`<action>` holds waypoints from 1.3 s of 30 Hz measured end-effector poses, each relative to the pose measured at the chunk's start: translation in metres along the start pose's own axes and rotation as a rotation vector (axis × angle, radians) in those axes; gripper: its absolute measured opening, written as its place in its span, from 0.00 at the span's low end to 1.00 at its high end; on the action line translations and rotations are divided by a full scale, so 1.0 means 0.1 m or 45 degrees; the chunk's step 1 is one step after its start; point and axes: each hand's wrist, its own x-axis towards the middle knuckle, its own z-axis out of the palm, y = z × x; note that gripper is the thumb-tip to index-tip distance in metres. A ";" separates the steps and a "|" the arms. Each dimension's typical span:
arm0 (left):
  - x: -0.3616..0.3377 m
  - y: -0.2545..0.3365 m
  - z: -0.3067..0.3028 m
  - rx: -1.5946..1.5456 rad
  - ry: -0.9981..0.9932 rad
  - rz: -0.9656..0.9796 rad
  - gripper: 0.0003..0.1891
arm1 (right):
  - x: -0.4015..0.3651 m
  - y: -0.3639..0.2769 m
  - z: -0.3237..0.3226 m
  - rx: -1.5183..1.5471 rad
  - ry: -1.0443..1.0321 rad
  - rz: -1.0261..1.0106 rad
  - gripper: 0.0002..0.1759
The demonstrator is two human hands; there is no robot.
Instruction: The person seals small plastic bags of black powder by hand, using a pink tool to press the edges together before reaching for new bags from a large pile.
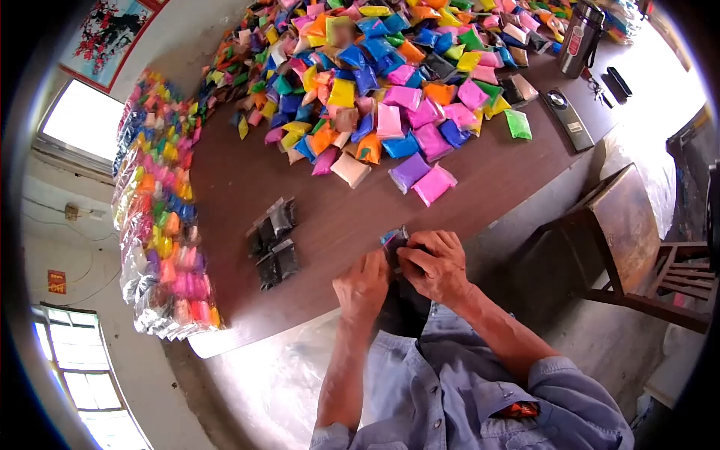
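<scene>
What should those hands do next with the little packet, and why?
Perhaps the left hand could set the small packet beside the black packets on the table: it looks partly dark like them, and they lie to that side. The right hand grips it too; fingers hide much of it.

packet cluster (282, 260) on table (225, 187), packet heap (390, 90) behind, chair (626, 225) at right
</scene>
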 end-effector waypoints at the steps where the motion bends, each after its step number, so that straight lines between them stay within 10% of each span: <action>1: 0.03 -0.02 0.02 -0.003 0.002 -0.001 0.04 | 0.00 0.00 -0.01 -0.003 -0.002 -0.001 0.17; 39: 0.37 0.21 -0.18 -0.433 -0.098 -0.287 0.07 | 0.00 0.02 0.04 0.008 0.040 -0.058 0.17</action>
